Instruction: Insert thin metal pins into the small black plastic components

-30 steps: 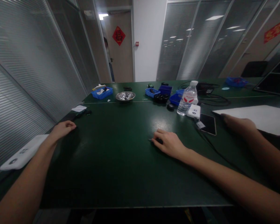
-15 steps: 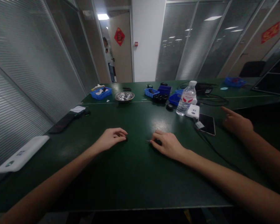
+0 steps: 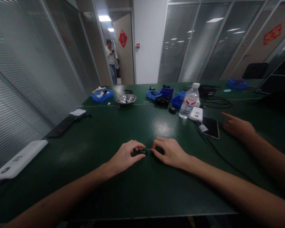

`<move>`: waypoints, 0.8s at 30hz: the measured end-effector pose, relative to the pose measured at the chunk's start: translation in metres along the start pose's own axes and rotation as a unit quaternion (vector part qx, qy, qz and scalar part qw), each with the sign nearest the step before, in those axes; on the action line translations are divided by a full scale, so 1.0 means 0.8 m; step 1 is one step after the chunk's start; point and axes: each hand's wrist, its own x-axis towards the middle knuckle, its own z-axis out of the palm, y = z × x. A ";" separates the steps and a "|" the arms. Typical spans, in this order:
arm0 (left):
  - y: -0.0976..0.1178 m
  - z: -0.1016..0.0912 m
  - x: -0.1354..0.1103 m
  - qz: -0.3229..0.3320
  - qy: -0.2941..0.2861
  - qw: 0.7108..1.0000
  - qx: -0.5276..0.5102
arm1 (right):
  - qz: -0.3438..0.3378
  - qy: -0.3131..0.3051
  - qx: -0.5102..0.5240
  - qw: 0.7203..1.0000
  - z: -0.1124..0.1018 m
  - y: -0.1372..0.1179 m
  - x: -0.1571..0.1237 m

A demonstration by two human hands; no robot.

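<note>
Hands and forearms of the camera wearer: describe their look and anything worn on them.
The left hand and right hand are bare and ungloved. No sleeve, watch or bracelet shows on the forearms, and no rings can be made out.

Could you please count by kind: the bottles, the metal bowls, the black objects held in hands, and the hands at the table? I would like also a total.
Bottle: 1
Metal bowl: 1
Held black objects (left black object, right black object): 2
Hands (left hand, right hand, another person's hand): 3
Total: 7
</note>
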 end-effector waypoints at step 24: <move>-0.009 0.005 0.002 0.064 0.005 0.998 -0.017 | -0.007 0.002 0.014 1.000 0.009 -0.017 -0.004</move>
